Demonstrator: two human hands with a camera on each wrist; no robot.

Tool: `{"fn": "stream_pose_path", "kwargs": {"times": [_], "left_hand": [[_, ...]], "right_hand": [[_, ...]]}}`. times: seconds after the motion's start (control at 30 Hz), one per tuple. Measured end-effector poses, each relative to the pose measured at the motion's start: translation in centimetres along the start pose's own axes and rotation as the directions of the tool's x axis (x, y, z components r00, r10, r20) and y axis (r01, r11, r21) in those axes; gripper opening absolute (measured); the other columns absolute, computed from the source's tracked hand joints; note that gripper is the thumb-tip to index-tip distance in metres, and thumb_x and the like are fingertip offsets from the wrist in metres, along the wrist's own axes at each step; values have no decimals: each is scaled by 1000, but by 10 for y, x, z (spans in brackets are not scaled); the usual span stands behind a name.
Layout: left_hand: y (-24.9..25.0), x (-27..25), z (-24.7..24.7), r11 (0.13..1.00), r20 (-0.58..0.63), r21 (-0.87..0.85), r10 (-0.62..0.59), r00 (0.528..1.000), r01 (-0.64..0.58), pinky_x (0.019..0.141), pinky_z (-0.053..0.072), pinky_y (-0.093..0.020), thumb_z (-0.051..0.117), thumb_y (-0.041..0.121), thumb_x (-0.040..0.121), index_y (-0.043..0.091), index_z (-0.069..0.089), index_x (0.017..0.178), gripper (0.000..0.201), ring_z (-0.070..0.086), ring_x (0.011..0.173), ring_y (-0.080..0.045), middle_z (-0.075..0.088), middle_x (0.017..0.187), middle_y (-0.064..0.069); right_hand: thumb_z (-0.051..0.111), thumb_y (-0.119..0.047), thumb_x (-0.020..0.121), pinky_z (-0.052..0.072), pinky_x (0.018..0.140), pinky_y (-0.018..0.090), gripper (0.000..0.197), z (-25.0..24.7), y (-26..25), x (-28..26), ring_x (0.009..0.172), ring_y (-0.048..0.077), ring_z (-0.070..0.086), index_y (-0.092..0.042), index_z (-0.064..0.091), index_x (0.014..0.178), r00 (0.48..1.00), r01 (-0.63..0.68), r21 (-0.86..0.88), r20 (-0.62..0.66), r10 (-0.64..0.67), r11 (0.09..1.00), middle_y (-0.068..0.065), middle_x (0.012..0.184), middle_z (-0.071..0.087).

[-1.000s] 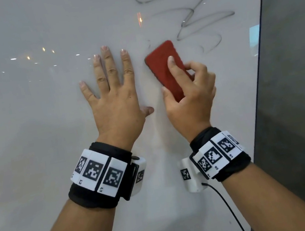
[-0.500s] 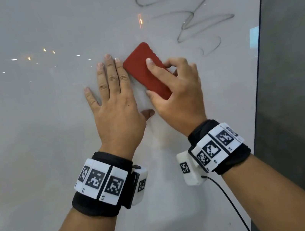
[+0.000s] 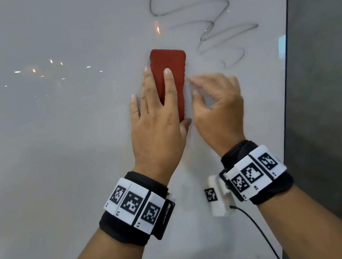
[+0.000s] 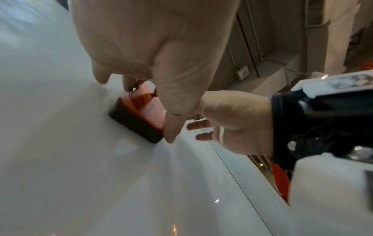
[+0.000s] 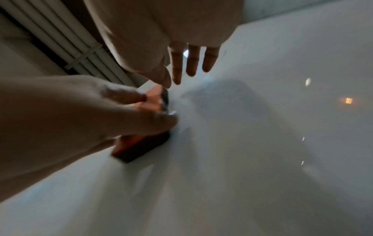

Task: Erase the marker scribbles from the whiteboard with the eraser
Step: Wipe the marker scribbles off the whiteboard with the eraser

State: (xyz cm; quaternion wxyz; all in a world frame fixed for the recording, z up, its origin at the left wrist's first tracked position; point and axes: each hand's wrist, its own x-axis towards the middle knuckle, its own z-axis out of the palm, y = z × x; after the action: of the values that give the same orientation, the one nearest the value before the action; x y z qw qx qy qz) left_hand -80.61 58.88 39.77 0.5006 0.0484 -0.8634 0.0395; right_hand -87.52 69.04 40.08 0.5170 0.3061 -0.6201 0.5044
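A red eraser point(image 3: 168, 62) with a dark felt underside point(image 4: 135, 123) lies flat against the whiteboard point(image 3: 55, 148). My left hand point(image 3: 161, 117) grips it, with the forefinger along its back, the other fingers on its left edge and the thumb at its lower right corner. My right hand point(image 3: 217, 99) is just right of the eraser, blurred, fingers spread and holding nothing. In the right wrist view its straight fingers point(image 5: 191, 63) hover over the eraser point(image 5: 145, 143). Grey marker scribbles point(image 3: 211, 27) run above and to the right of the eraser.
The board's right edge point(image 3: 287, 46) curves down beside a dark grey wall point(image 3: 335, 90). A black cable point(image 3: 256, 228) hangs from the right wrist camera. Ceiling lights reflect in the left part of the board point(image 3: 52, 63).
The eraser has passed from my right hand to my left and turned upright. The right hand let go and drew off to the right.
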Motion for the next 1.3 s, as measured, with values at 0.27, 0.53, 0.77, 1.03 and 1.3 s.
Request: {"fn": "stream_pose_path", "kwargs": {"times": [0.27,0.53,0.77,1.03,1.3], "left_hand": [[10,15,12,998,-180,-44,-47,982,40,114,35,-49,57,4,89,3,25,154,71,26,145,-40,17,159,-29],[25,32,18,937,-54,111,339,939,-331,115,30,-45,50,5,87,7,36,150,65,34,142,-36,27,158,-22],[39,50,11,994,-159,84,85,984,-73,110,35,-51,35,11,82,4,32,151,69,35,139,-42,25,157,-26],[51,55,10,979,-166,199,72,983,-38,106,36,-52,38,9,78,11,36,150,72,38,137,-38,31,156,-21],[73,46,30,934,-47,231,291,955,-273,105,36,-50,51,20,80,12,40,148,69,41,135,-37,34,155,-20]], "right_hand": [[57,-72,83,8,120,49,101,-39,61,20,151,31,1,-28,6,158,924,-260,-399,161,346,879,13,165,0],[49,-83,76,3,121,50,112,-40,70,12,152,26,-8,-28,-4,158,919,-208,-422,226,325,882,10,165,-10],[51,-83,75,2,121,48,114,-48,77,11,152,25,-10,-30,-7,157,911,-158,-438,280,302,885,9,165,-12],[53,-84,72,6,122,48,119,-57,82,10,152,23,-8,-27,-6,158,911,-102,-448,317,264,888,8,165,-10],[54,-78,72,7,123,48,117,-57,84,9,152,22,-7,-23,-4,158,918,-104,-431,304,253,896,7,166,-8]]}}
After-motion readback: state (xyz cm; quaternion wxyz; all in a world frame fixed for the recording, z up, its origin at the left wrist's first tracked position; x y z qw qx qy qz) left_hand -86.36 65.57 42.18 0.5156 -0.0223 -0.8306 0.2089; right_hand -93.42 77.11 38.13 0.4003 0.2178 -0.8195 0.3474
